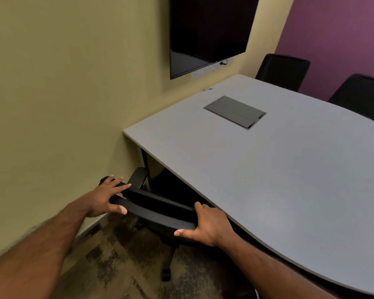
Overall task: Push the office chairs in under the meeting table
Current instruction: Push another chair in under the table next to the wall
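A black office chair (pixel 158 207) stands at the near edge of the grey meeting table (pixel 289 169), close to the yellow wall. Its seat lies hidden under the tabletop; the top of the backrest and one armrest show. My left hand (pixel 108 198) grips the left end of the backrest top, fingers over it and thumb below. My right hand (pixel 205 225) holds the right end, right beside the table edge. Two more black chairs (pixel 283 71) (pixel 363 93) sit tucked at the far side.
The yellow wall (pixel 63 104) runs close along the left. A dark screen (pixel 207 33) hangs above the table's far end. A grey cable hatch (pixel 235 112) is set in the tabletop, with a pen (pixel 206 89) near the wall. Patterned carpet (pixel 121 266) lies below.
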### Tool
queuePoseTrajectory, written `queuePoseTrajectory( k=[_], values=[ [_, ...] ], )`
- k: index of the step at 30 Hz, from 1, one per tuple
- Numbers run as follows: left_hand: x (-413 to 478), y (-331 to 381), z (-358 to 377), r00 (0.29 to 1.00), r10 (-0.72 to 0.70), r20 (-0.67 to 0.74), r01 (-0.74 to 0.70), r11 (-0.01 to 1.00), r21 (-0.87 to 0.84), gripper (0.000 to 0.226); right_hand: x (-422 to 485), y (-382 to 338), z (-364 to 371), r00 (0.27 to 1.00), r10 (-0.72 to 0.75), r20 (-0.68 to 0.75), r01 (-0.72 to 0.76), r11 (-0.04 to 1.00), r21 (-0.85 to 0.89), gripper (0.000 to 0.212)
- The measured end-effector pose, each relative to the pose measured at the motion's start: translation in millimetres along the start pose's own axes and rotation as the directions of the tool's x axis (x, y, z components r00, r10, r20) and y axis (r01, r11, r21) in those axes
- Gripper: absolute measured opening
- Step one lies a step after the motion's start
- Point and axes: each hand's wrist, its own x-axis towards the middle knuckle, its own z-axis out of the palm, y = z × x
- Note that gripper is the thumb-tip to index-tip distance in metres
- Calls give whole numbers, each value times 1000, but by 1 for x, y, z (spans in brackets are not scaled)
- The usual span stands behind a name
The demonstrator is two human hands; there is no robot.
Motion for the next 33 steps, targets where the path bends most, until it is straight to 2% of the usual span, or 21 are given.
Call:
queuePoseTrajectory(
  k=[8, 11, 14, 17, 21, 24, 33],
  values=[
    [55, -48, -46, 995, 102, -21, -102, 995, 19, 113, 42, -45, 2, 988, 137, -74, -136, 990, 19, 101],
    [70, -50, -49, 996, 69, -47, -69, 998, 7, 130, 58, -61, 1, 982, 168, -87, -165, 986, 35, 99],
    [93, -43, -46, 997, 12, -74, -11, 1000, 10, 137, 70, -74, -1, 977, 187, -104, -182, 982, 51, 95],
    [120, -48, -43, 992, -5, -124, 9, 999, 31, 134, 81, -83, -2, 968, 224, -109, -218, 974, 64, 89],
    [155, -76, -45, 974, 68, -215, -37, 988, 148, 123, 95, -90, -3, 962, 240, -127, -230, 969, 85, 81],
    [180, -91, -47, 962, 89, -257, -48, 986, 162, 117, 106, -90, -2, 957, 257, -138, -243, 964, 111, 78],
    [213, -87, -60, 968, 81, -236, -42, 985, 165, 122, 137, -76, -1, 939, 309, -153, -289, 948, 135, 74]
  ],
)
